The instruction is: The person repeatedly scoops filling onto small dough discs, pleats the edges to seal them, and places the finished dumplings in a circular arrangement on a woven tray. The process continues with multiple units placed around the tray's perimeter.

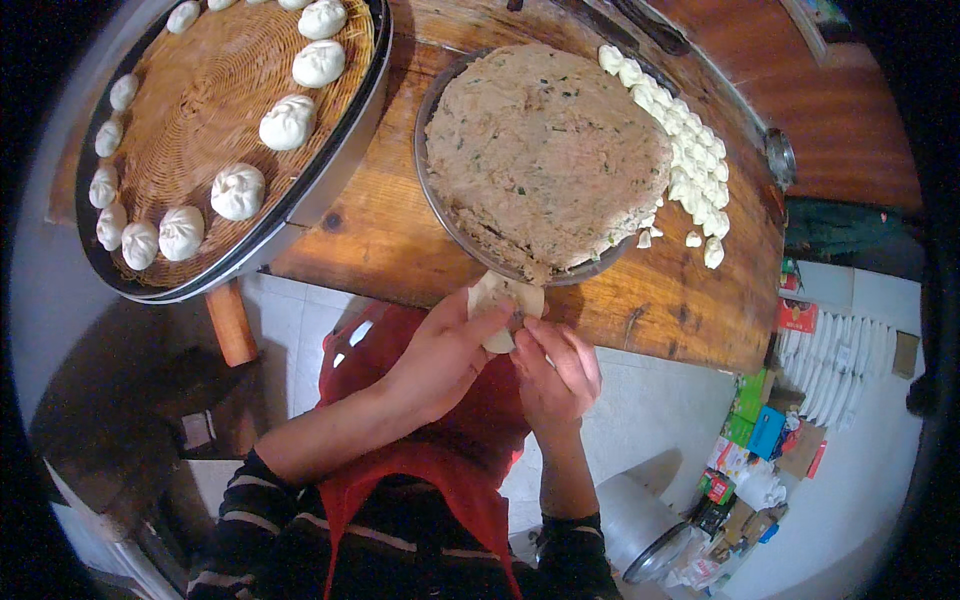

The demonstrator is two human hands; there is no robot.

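Note:
A flat round dough wrapper (531,298) rests in my left hand (439,356), whose thumb presses on a little filling at its middle. The fingertips of my right hand (559,367) pinch the wrapper's right edge. Both hands are just in front of a wide metal bowl (421,169), close to its near rim. Heaped in that bowl is minced filling (547,150) flecked with green. To the left, a round steamer tray with a woven mat (195,157) carries several pleated buns (238,192) around its edge.
Small dough pieces (697,150) lie in rows right of the bowl on the wooden table (675,319). A wooden leg (231,322) shows beneath the steamer. On the floor to the right are a metal pot (637,517) and several boxes (765,431).

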